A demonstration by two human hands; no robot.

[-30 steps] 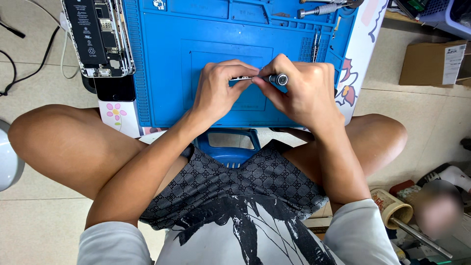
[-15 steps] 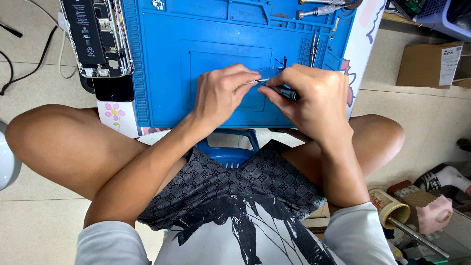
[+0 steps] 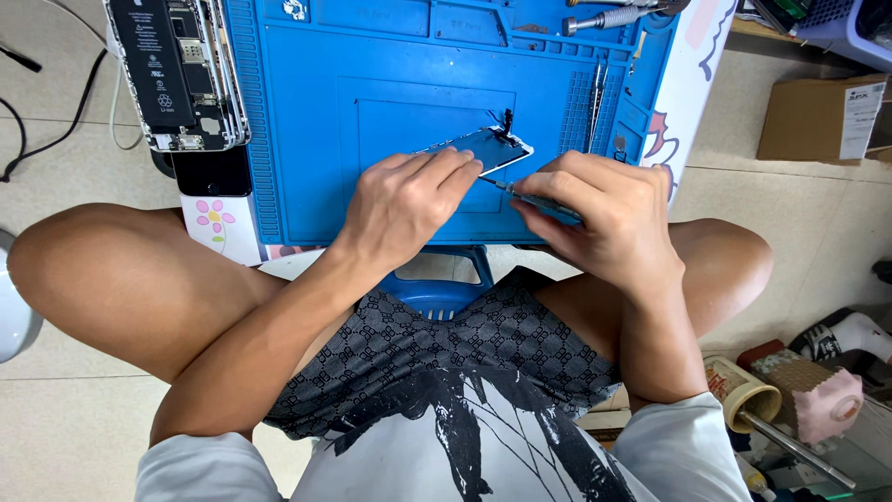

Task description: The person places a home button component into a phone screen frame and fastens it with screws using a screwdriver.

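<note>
My left hand (image 3: 409,200) lies palm down on a blue work mat (image 3: 307,130), its fingertips pressing on a flat phone screen panel (image 3: 491,147). The panel has a white edge and a small black flex cable at its far end. My right hand (image 3: 604,218) grips a thin screwdriver (image 3: 531,197), whose metal tip points left at the panel's near edge, just under my left fingertips. Most of the panel is hidden beneath my left hand.
An opened phone body (image 3: 177,74) with a black battery lies at the mat's far left. Tweezers (image 3: 595,93) and a silver screwdriver (image 3: 604,19) rest at the mat's right and top. A cardboard box (image 3: 818,116) stands right, a black cable (image 3: 37,130) left, and clutter (image 3: 818,390) lies at lower right.
Both hands were close together on the small screwdriver. My left hand has since dropped onto the screen panel, and my right hand has drawn back right, aiming the tool at the panel's edge.
</note>
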